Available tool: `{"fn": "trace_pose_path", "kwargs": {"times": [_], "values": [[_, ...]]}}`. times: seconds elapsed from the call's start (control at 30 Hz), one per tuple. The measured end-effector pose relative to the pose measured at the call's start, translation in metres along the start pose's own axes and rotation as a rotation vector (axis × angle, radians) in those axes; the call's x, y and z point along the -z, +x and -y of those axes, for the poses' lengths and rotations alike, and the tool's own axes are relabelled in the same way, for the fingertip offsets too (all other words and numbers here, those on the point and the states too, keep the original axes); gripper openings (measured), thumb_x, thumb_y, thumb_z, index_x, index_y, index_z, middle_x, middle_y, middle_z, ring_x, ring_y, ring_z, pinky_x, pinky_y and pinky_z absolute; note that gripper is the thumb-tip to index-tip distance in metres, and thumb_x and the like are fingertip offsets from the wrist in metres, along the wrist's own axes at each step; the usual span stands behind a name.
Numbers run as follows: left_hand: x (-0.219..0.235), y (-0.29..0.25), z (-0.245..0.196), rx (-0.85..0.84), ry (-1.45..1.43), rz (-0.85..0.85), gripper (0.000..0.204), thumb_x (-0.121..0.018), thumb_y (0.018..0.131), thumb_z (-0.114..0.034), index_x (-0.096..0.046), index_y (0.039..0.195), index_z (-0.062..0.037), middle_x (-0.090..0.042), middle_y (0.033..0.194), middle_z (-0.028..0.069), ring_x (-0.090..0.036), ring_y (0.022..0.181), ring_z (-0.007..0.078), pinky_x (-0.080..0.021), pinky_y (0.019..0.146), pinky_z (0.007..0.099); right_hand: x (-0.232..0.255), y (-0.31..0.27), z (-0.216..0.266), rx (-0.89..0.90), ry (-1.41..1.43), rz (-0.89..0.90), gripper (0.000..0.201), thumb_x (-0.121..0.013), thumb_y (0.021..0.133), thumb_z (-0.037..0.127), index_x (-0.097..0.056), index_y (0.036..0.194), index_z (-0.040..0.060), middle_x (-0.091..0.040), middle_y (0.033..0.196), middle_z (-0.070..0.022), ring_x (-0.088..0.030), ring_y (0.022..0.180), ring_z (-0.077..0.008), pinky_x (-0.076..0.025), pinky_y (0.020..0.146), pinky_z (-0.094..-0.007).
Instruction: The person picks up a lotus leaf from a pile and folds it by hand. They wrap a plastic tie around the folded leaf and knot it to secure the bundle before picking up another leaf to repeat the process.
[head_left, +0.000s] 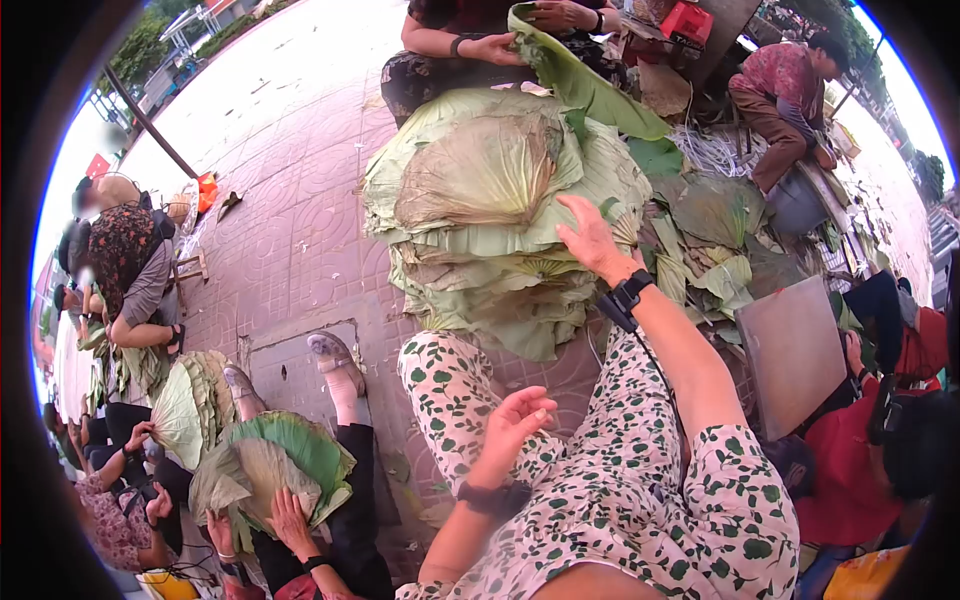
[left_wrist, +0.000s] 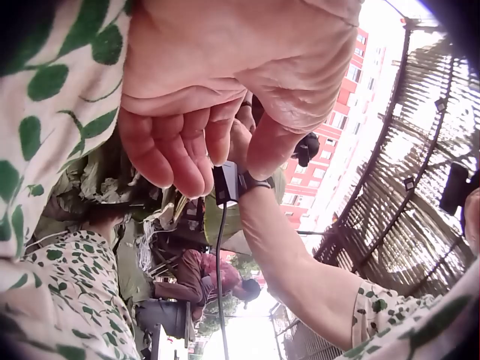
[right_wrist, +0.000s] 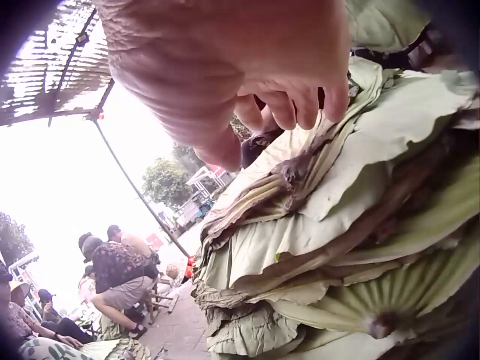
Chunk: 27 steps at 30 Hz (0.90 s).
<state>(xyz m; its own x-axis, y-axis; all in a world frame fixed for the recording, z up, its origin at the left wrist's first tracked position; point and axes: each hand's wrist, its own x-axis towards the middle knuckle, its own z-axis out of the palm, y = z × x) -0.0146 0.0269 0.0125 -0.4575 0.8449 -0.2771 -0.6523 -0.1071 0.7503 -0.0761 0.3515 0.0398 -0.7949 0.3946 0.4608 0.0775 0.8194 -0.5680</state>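
A tall pile of large, pale green lotus leaves (head_left: 490, 290) stands in front of the knees, with a browned leaf (head_left: 480, 170) on top. My right hand (head_left: 592, 240) is over the pile's right side, fingers spread and holding nothing. In the right wrist view, the fingertips of that hand (right_wrist: 232, 67) overlap the upper leaves (right_wrist: 352, 187). My left hand (head_left: 515, 425) hovers above the lap, its fingers loosely bent around nothing. The left wrist view shows the same hand (left_wrist: 232, 82) with relaxed, bent fingers.
Across the pile, a seated person holds a big green leaf (head_left: 590, 90). More leaves (head_left: 715, 220) lie on the right, near a grey bucket (head_left: 797, 205) and a flat board (head_left: 795, 355). At lower left, another person's hands rest on a leaf stack (head_left: 270, 465).
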Motion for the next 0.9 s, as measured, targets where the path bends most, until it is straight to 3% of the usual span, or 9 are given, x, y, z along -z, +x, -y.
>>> {"fn": "trace_pose_path", "kwargs": {"times": [0.23, 0.3, 0.37, 0.5, 0.6, 0.73, 0.8, 0.83, 0.9], "values": [[-0.004, 0.006, 0.003, 0.017, 0.129, -0.006, 0.036, -0.06, 0.083, -0.008, -0.05, 0.117, 0.0008, -0.062, 0.101, 0.0112, -0.06, 0.088, 0.0156, -0.049, 0.08, 0.0269, 0.04, -0.153, -0.073, -0.58, 0.047, 0.138, 0.048, -0.061, 0.076, 0.024, -0.052, 0.117, 0.0002, -0.051, 0.12, -0.018, -0.055, 0.103, -0.0293, -0.043, 0.09, -0.0382], [-0.004, 0.01, 0.006, 0.013, 0.162, 0.006, 0.036, -0.059, 0.083, -0.007, -0.05, 0.117, 0.0008, -0.062, 0.101, 0.0115, -0.061, 0.087, 0.0159, -0.049, 0.08, 0.0271, 0.037, -0.195, -0.083, -0.663, 0.026, 0.354, 0.046, -0.062, 0.074, 0.025, -0.055, 0.115, 0.0063, -0.052, 0.119, -0.0141, -0.052, 0.108, -0.0289, -0.041, 0.091, -0.0395], [-0.006, 0.012, 0.006, 0.03, 0.19, -0.024, 0.037, -0.059, 0.083, -0.006, -0.049, 0.118, 0.0021, -0.061, 0.102, 0.0122, -0.059, 0.087, 0.0158, -0.048, 0.079, 0.0271, 0.035, -0.231, -0.067, -0.579, -0.232, 0.512, 0.043, -0.062, 0.072, 0.027, -0.059, 0.112, 0.0128, -0.052, 0.116, -0.0095, -0.047, 0.113, -0.027, -0.038, 0.094, -0.0404], [-0.011, 0.011, 0.004, 0.039, 0.195, -0.078, 0.033, -0.058, 0.084, -0.005, -0.052, 0.116, -0.001, -0.063, 0.099, 0.0122, -0.062, 0.081, 0.0157, -0.05, 0.075, 0.0264, 0.033, -0.237, -0.059, -0.589, -0.197, 0.486, 0.038, -0.059, 0.073, 0.028, -0.059, 0.11, 0.018, -0.053, 0.117, -0.0078, -0.04, 0.119, -0.0243, -0.033, 0.095, -0.0488], [-0.01, 0.008, -0.006, -0.075, -0.073, -0.157, 0.027, -0.055, 0.085, -0.003, -0.054, 0.112, -0.002, -0.063, 0.098, 0.0125, -0.062, 0.079, 0.0162, -0.05, 0.074, 0.0264, 0.027, -0.234, -0.07, -0.644, -0.202, 0.464, 0.034, -0.059, 0.074, 0.027, -0.058, 0.108, 0.0172, -0.052, 0.116, -0.0076, -0.04, 0.118, -0.0259, -0.033, 0.093, -0.0499], [-0.015, 0.001, -0.044, -0.204, -0.026, -0.195, 0.026, -0.055, 0.085, -0.003, -0.054, 0.112, -0.002, -0.063, 0.098, 0.0116, -0.062, 0.081, 0.0154, -0.05, 0.075, 0.0264, 0.026, -0.236, -0.071, -0.627, -0.218, 0.423, 0.03, -0.059, 0.074, 0.026, -0.059, 0.103, 0.0178, -0.054, 0.112, -0.0066, -0.041, 0.117, -0.025, -0.034, 0.091, -0.05], [-0.011, 0.001, -0.064, -0.509, 0.275, -0.337, 0.026, -0.053, 0.085, -0.001, -0.053, 0.111, 0.0005, -0.061, 0.099, 0.0089, -0.058, 0.085, 0.012, -0.046, 0.08, 0.0242, 0.03, -0.235, -0.07, -0.637, -0.212, 0.445, 0.034, -0.058, 0.074, 0.026, -0.059, 0.107, 0.0178, -0.052, 0.114, -0.0072, -0.041, 0.117, -0.0256, -0.034, 0.093, -0.0479], [-0.008, 0.003, -0.069, -0.505, 0.28, -0.336, 0.026, -0.053, 0.085, -0.001, -0.053, 0.111, 0.0005, -0.061, 0.099, 0.0089, -0.058, 0.085, 0.012, -0.046, 0.08, 0.0242, 0.03, -0.236, -0.071, -0.646, -0.207, 0.466, 0.038, -0.056, 0.074, 0.026, -0.059, 0.111, 0.0178, -0.051, 0.116, -0.0078, -0.041, 0.117, -0.0261, -0.034, 0.095, -0.0459], [0.0, 0.007, -0.082, -0.74, 0.507, -0.557, 0.027, -0.051, 0.085, 0.001, -0.052, 0.112, 0.0011, -0.058, 0.106, 0.009, -0.055, 0.093, 0.0118, -0.044, 0.083, 0.0239, 0.028, -0.238, -0.073, -0.638, -0.182, 0.424, 0.034, -0.057, 0.074, 0.025, -0.059, 0.107, 0.018, -0.053, 0.114, -0.0069, -0.042, 0.116, -0.0259, -0.034, 0.093, -0.0481]]}}
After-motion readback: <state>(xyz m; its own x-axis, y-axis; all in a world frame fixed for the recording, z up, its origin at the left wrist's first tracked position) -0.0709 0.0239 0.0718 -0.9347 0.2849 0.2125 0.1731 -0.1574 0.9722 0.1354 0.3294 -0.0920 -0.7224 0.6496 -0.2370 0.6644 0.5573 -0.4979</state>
